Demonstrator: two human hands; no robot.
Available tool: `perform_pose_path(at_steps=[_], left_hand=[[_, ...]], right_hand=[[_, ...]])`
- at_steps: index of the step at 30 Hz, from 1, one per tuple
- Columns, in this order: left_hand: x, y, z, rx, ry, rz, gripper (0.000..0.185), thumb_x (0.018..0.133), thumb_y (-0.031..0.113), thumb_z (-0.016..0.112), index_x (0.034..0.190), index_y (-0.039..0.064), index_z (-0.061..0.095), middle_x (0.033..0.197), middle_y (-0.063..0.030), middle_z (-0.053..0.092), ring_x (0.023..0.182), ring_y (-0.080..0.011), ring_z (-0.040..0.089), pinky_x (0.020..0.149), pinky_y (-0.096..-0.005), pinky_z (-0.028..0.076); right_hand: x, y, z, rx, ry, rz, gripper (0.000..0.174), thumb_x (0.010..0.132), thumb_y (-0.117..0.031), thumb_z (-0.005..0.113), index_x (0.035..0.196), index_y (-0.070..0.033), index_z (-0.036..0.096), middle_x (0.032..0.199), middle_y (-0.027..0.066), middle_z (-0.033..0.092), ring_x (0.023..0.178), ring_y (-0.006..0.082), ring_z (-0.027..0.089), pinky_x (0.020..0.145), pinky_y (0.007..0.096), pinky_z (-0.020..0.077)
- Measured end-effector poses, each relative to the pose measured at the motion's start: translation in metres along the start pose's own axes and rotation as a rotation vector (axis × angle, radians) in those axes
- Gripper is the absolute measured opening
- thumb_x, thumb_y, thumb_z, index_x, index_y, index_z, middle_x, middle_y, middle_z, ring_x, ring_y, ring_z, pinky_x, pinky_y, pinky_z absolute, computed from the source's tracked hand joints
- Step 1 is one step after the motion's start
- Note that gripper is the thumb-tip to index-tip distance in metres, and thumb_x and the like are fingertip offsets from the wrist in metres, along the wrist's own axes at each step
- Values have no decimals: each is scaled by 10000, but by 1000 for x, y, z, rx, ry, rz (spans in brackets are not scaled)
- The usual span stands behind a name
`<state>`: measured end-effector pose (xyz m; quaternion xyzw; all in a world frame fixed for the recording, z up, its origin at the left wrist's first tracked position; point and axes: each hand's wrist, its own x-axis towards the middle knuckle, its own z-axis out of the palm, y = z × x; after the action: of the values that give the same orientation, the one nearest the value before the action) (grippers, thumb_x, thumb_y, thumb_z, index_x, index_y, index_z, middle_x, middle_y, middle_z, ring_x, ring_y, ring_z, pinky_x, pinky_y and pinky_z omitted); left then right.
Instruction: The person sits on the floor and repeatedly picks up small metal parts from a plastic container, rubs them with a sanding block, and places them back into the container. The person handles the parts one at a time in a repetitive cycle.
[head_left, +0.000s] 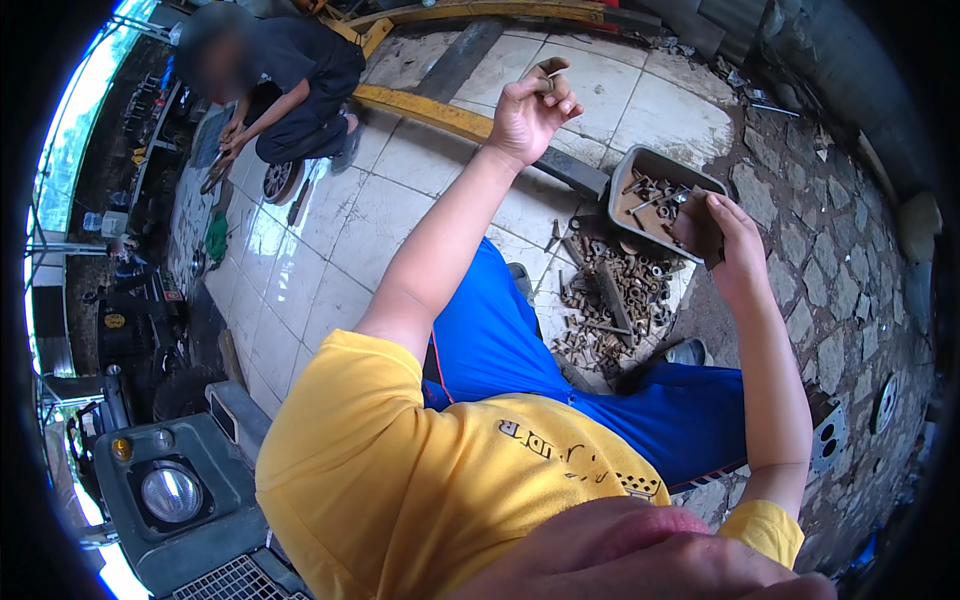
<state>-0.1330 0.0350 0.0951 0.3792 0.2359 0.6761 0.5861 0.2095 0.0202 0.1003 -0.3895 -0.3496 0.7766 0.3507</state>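
Observation:
My left hand (534, 112) is raised over the tiled floor, palm towards me and fingers curled. A small dull metal part (547, 85) appears pinched between its thumb and a finger. On the right, my right hand (739, 247) grips a dark brown flat piece (699, 225), its material unclear, at the near rim of a grey plastic tub (637, 234). Inside the tub lie loose bolts (646, 196) on a brown bottom. Between my feet spreads a pile of rusty nuts, bolts and washers (600, 292), with a longer flat metal bar (613, 300) among them.
A yellow steel beam (427, 112) crosses the floor beyond my knees. At upper left a person (307, 97) crouches near a round metal wheel part (281, 181). A vehicle front with a headlight (171, 491) stands at my left. Stone paving (795, 247) and a metal block (829, 435) are at right.

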Motion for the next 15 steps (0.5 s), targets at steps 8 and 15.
perform_pose_path(at_steps=[8, 15], left_hand=[[-17, -39, 15, 772, -182, 23, 424, 835, 200, 808, 1086, 86, 486, 872, 14, 580, 860, -71, 535, 818, -259, 461], [-47, -88, 58, 1169, -369, -169, 479, 907, 362, 787, 1134, 64, 488, 1043, -101, 653, 948, -158, 633, 824, -320, 520]], right_hand=[[4, 22, 13, 32, -30, 122, 305, 1094, -207, 516, 1299, -5, 618, 1198, 101, 705, 1027, 206, 719, 896, 359, 604], [10, 33, 22, 85, -67, 123, 306, 1100, -208, 510, 1304, -3, 610, 1138, 85, 704, 966, 180, 712, 809, 347, 606]])
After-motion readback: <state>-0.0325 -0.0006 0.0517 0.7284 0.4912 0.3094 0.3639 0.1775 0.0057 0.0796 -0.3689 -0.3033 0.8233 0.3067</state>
